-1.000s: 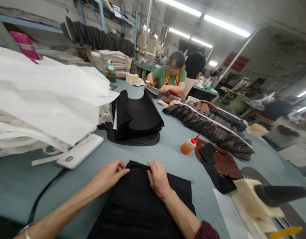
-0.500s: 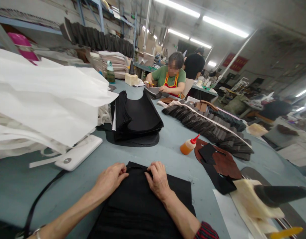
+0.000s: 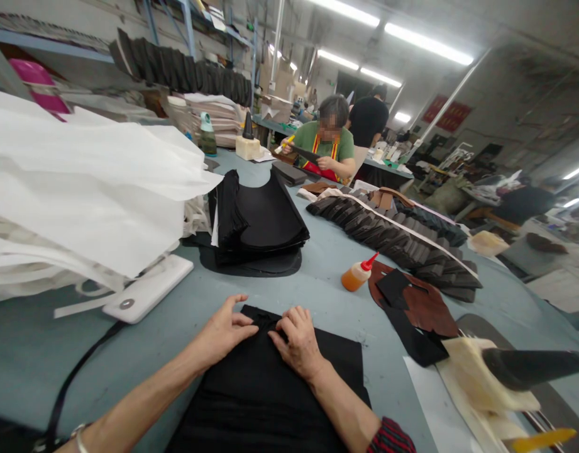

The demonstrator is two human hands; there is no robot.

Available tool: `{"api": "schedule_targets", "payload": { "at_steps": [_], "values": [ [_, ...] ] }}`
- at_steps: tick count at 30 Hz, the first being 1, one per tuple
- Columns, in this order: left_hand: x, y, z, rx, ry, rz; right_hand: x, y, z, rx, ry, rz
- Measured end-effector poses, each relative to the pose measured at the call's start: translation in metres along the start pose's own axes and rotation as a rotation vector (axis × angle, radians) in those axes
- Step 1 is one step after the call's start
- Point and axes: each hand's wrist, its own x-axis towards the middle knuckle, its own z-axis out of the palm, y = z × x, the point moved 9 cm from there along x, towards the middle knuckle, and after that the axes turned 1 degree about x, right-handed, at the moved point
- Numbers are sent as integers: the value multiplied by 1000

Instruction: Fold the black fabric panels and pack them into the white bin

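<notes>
Head camera view: both forearms reach in from the bottom of the frame, the left slanting up from the lower left corner, the right from the lower centre-right with a striped cuff [image 3: 390,435] at its edge. The left hand [image 3: 226,330] is partly open, index finger extended and thumb apart from it; the right hand [image 3: 299,340] is bent, its fingers curled down near the thumb.

A blue-green tabletop [image 3: 323,299] spreads across the frame. White sheets [image 3: 91,170] fill its left side, a stack of black pieces [image 3: 273,207] sits at the centre, and an orange squeeze bottle [image 3: 356,275] stands right of centre, just beside a brown piece [image 3: 433,308]. Upper centre, a person in green [image 3: 301,139] works at the far side, under ceiling lights [image 3: 428,43].

The black cloth [image 3: 275,377] lies flat at the lower centre, its far edge crumpled between the two hands. The left thumb touches it near that edge; the right fingers rest on the crumple, though whether they pinch it I cannot tell.
</notes>
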Motion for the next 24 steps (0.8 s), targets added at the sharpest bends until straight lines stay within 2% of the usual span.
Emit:
{"api": "schedule_targets", "payload": {
  "at_steps": [3, 4, 7, 9, 12, 15, 18, 21, 22, 24],
  "values": [
    [-1, 15, 9, -153, -76, 100, -1, -5, -5, 124, 48, -51],
    [-1, 15, 5, -158, -56, 110, -1, -6, -6, 151, 58, -71],
    [-5, 3, -19, -89, 111, 74, -1, -6, -8, 171, 81, -64],
    [-9, -8, -30, 13, 148, 37, 0, -3, -7, 144, 80, -33],
    [-13, -18, -25, 234, 39, -1, 1, -3, -6, 80, 55, -24],
    [-13, -14, -13, 449, -62, 6, 1, -6, -6, 46, 52, -39],
    [-10, -4, -13, 520, -23, -12, 1, -7, -7, 39, 50, -49],
    [-9, 2, -15, 464, 38, -17, 2, -6, -6, 40, 45, -41],
    [-10, 2, -13, 378, 18, -15, 2, -6, -6, 44, 45, -38],
    [-13, -2, 0, 108, -97, -39, 2, -6, -7, 58, 44, -38]
  ]
}}
